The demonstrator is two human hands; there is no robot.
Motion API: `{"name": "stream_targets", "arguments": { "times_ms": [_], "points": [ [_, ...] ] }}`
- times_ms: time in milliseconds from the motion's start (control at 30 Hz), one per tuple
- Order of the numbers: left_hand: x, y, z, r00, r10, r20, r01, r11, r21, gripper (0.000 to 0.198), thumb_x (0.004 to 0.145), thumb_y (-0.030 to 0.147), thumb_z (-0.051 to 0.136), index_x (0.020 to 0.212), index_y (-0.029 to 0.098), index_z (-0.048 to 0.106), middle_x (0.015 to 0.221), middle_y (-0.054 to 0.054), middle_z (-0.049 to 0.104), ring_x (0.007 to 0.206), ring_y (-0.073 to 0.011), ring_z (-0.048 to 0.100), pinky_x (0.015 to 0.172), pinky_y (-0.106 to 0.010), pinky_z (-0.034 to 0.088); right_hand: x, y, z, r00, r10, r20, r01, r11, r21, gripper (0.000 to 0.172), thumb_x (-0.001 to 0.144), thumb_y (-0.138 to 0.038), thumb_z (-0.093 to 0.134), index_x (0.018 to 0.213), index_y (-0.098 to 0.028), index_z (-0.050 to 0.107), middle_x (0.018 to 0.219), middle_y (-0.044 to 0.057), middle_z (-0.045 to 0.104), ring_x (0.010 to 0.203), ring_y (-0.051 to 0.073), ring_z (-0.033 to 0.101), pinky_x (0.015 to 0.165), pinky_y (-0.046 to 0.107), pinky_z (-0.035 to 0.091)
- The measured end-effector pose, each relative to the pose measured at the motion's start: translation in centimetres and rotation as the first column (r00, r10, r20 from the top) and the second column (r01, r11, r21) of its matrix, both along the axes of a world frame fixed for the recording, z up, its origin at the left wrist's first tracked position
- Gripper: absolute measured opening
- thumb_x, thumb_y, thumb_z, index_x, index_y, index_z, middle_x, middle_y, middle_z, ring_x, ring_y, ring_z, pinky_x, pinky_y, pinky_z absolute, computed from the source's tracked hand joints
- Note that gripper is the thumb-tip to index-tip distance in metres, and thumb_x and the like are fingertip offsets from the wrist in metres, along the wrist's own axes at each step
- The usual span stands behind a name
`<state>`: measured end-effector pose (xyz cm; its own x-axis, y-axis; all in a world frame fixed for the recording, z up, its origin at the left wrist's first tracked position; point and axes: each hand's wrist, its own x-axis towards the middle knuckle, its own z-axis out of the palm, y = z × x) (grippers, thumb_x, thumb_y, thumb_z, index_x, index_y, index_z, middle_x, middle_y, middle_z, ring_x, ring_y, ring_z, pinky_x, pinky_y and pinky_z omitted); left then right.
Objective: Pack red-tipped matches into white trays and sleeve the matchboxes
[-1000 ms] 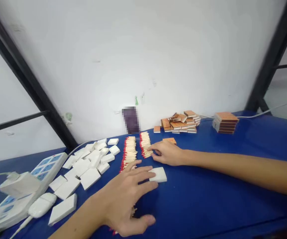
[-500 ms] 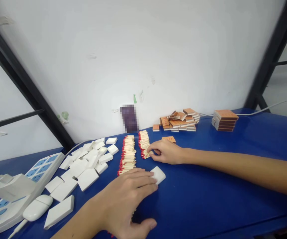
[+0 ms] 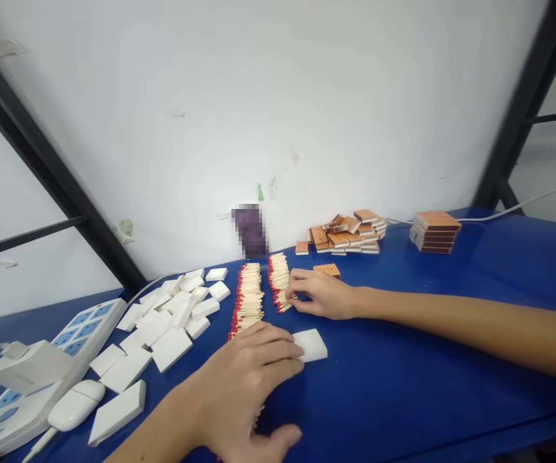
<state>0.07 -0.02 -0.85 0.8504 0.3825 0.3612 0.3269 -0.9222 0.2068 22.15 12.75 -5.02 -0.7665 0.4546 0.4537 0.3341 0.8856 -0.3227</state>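
Note:
My left hand (image 3: 243, 386) is spread palm down over the near end of a long row of matchsticks (image 3: 249, 292), hiding part of it. Its fingertips touch the left edge of a small white matchbox tray (image 3: 311, 345), while the thumb stands well apart. With fingertips pinched together, my right hand (image 3: 323, 294) is at the near end of a shorter row of matchsticks (image 3: 278, 273). What lies between those fingertips is small and partly hidden, seemingly matchsticks. Red heads face left in both rows. Just behind the right hand lies an orange matchbox (image 3: 327, 270).
White matchbox trays (image 3: 171, 347) lie in a loose heap at left, beside a power strip (image 3: 108, 312) and a white earphone case (image 3: 76, 404). Orange matchboxes (image 3: 340, 239) are piled by the wall, with a neat stack (image 3: 434, 231) farther right. A pixelated dark rectangle (image 3: 251, 231) stands against the wall.
The white tray by my left fingertips has turned and shifted slightly right. My right fingers have moved a little at the near end of the shorter match row.

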Motion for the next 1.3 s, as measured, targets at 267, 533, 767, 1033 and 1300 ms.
{"name": "stream_targets", "arguments": {
  "times_ms": [267,533,767,1033,1300],
  "points": [
    [-0.1,-0.2,0.6,0.999,0.028,-0.016,-0.028,0.999,0.034,0.045,0.073,0.029,0.063,0.112,0.009,0.069,0.111,-0.012,0.074,0.095,-0.0286,0.062,0.091,-0.048,0.048,0.0,0.1,-0.1,0.999,-0.014,0.043,0.013,1.000,0.011,0.015,0.094,-0.021,0.056,0.095,-0.016,0.070,0.093,0.005,0.062,0.080,0.015,0.059,0.068,0.026,0.044],
    [0.0,0.1,0.2,0.996,0.000,0.084,-0.013,0.989,0.149,0.034,0.077,0.023,0.059,0.108,0.011,0.066,0.099,-0.012,0.075,0.085,-0.0250,0.066,0.080,-0.041,0.052,0.0,0.0,0.1,0.998,-0.043,0.040,0.042,0.999,0.011,0.015,0.092,-0.023,0.057,0.093,-0.016,0.071,0.095,0.006,0.063,0.081,0.016,0.059,0.070,0.028,0.043],
    [-0.3,0.7,0.1,0.992,0.074,0.104,-0.101,0.952,0.288,0.022,0.085,0.015,0.052,0.106,0.015,0.060,0.071,-0.005,0.066,0.061,-0.0183,0.060,0.057,-0.031,0.046,-0.1,0.5,-0.3,1.000,-0.018,0.024,0.018,1.000,0.001,0.012,0.090,-0.019,0.058,0.088,-0.017,0.070,0.090,0.005,0.063,0.078,0.016,0.059,0.070,0.027,0.042],
    [-0.3,0.8,0.1,0.992,0.116,0.042,-0.123,0.952,0.280,0.012,0.087,0.018,0.052,0.090,0.017,0.064,0.080,-0.007,0.066,0.066,-0.0175,0.059,0.061,-0.032,0.048,0.1,1.1,-0.9,1.000,-0.002,0.006,0.002,1.000,-0.004,0.012,0.091,-0.017,0.059,0.090,-0.017,0.071,0.087,0.004,0.062,0.078,0.015,0.058,0.069,0.026,0.041],
    [-0.4,0.9,0.1,0.990,0.141,0.007,-0.139,0.960,0.245,0.015,0.088,0.020,0.051,0.091,0.017,0.066,0.080,-0.007,0.066,0.068,-0.0183,0.059,0.063,-0.033,0.047,0.2,0.5,-0.5,0.999,0.038,-0.039,-0.037,0.999,0.017,0.013,0.090,-0.017,0.058,0.094,-0.016,0.070,0.090,0.005,0.062,0.078,0.015,0.056,0.070,0.026,0.041]
  ]
}}
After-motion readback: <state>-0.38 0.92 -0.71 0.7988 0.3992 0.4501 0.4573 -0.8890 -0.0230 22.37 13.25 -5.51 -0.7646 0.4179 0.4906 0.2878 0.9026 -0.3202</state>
